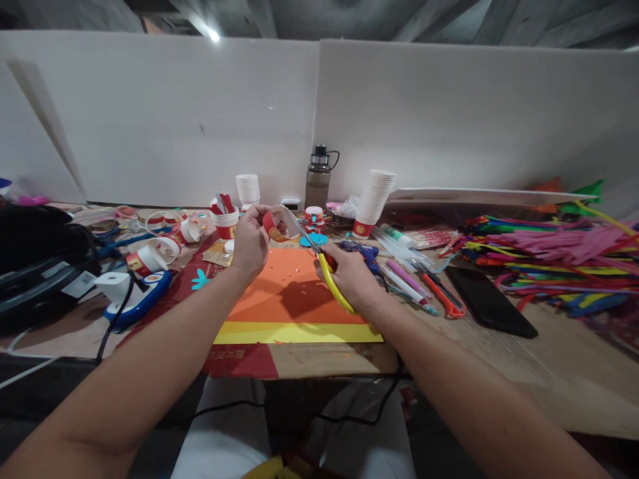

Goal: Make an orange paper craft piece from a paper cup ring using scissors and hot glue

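Observation:
In my left hand (251, 241) I grip a red and white piece of paper cup (275, 225), curved like a ring. My right hand (345, 267) is closed round the yellow handles of a pair of scissors (329, 279). The blades point up and to the left and reach the cup piece; whether they are cutting it I cannot tell. Below both hands lies an orange sheet (279, 299) on a yellow sheet (299, 333), with small scraps on it. A blue paper disc (313, 240) lies just behind the blades.
Behind stand a water bottle (318, 179) and a stack of paper cups (373, 199). To the right lie pens (407, 279), an orange cutter (446, 299), a black phone (489, 301) and many pipe cleaners (569, 246). A blue power strip (142, 303) and cut cups (147, 258) lie left.

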`<act>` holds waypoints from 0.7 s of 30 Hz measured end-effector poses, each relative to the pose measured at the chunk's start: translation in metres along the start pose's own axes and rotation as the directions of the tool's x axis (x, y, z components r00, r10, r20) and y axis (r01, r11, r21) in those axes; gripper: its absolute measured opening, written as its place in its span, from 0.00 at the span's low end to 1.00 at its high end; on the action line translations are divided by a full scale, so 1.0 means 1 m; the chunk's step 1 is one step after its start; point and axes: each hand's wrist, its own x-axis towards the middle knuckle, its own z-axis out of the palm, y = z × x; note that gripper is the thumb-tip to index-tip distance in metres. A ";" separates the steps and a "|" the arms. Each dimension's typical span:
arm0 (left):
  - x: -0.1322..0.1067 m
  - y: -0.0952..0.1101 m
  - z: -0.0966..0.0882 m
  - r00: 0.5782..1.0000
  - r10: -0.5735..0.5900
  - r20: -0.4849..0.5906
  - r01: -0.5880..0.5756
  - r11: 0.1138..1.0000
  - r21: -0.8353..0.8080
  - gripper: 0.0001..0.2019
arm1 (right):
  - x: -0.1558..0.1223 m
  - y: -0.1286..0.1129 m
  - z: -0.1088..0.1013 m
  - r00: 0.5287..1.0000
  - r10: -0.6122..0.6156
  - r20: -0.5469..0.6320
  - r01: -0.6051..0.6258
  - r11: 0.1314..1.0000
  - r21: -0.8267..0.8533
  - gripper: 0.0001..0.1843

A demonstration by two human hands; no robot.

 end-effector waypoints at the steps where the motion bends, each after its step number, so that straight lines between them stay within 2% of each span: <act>1: -0.001 0.002 0.001 1.000 -0.011 0.000 0.011 1.000 -0.026 0.10 | 0.000 0.000 0.000 1.000 0.001 -0.001 -0.001 1.000 -0.009 0.07; 4: -0.003 0.008 0.003 0.999 -0.033 0.003 0.033 0.995 -0.098 0.12 | 0.000 0.000 -0.001 1.000 -0.009 -0.002 0.009 1.000 -0.016 0.06; 9: -0.003 0.013 0.004 0.998 -0.060 -0.021 0.058 0.991 -0.120 0.12 | 0.000 0.000 -0.001 0.999 -0.049 -0.016 0.048 0.997 -0.053 0.06; 15: -0.003 0.009 0.000 0.990 -0.112 0.091 0.121 0.988 -0.097 0.10 | 0.001 0.004 -0.001 0.995 -0.096 -0.029 0.092 0.990 -0.109 0.07; 21: -0.004 0.014 0.001 0.985 -0.135 0.104 0.144 0.986 -0.085 0.09 | 0.000 0.002 -0.002 0.996 -0.086 -0.038 0.082 0.993 -0.090 0.05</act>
